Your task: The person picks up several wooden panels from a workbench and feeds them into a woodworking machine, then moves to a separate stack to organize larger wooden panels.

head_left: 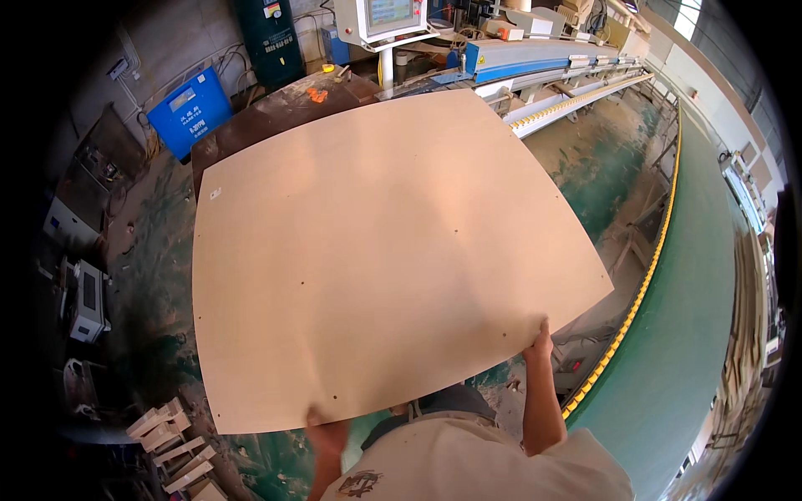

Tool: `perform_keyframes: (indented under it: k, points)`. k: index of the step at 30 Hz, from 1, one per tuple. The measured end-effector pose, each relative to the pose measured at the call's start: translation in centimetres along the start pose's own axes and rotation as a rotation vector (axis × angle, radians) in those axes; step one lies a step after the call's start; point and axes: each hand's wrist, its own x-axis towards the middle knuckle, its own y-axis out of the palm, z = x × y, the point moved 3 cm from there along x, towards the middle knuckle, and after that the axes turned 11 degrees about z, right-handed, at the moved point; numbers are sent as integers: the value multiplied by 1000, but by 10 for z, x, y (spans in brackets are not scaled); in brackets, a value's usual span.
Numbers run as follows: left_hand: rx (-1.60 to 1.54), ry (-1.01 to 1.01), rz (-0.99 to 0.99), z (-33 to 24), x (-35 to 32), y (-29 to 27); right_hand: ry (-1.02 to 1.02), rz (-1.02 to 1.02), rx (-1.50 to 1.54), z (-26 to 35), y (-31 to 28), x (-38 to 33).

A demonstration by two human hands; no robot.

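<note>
The left grip [327, 429] and the right grip [539, 343] both hold the near edge of a big tan board [393, 242], the left one nearer its left corner and the right one nearer its right corner. The far end of the board is over the near edge of the brown desk [266, 125], but I cannot tell if they touch. An orange thing [317, 95] lies toward the desk's right end.

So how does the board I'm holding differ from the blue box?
The board is tan; the blue box is blue with white markings. Your left hand and right hand hold the board; neither touches the box. Both show one broad face.
</note>
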Motion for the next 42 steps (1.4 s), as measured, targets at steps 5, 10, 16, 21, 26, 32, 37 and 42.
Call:
perform_keyframes:
  k: [5,10,16,21,26,32,37,42]
  points:
    - [72,411,-511,-139,-33,-75,37,21,15,40,10,25]
    - [18,442,-772,-115,-49,-96,-5,-73,-277,93,5,57]
    - [-114,425,-898,-39,-80,-72,-369,-53,-659,209,-4,154]
    - [-134,408,-946,4,-94,-83,-489,3,-724,250,-3,205]
    - [-133,352,-892,50,-115,-61,-426,12,-715,273,8,235]
    - [-244,242,-1010,93,-123,-10,-398,34,-737,294,7,270]
    - [-226,174,-959,104,-131,-15,-362,27,-713,304,5,289]
    - [-336,103,-915,107,-142,-5,-359,29,-759,306,7,292]
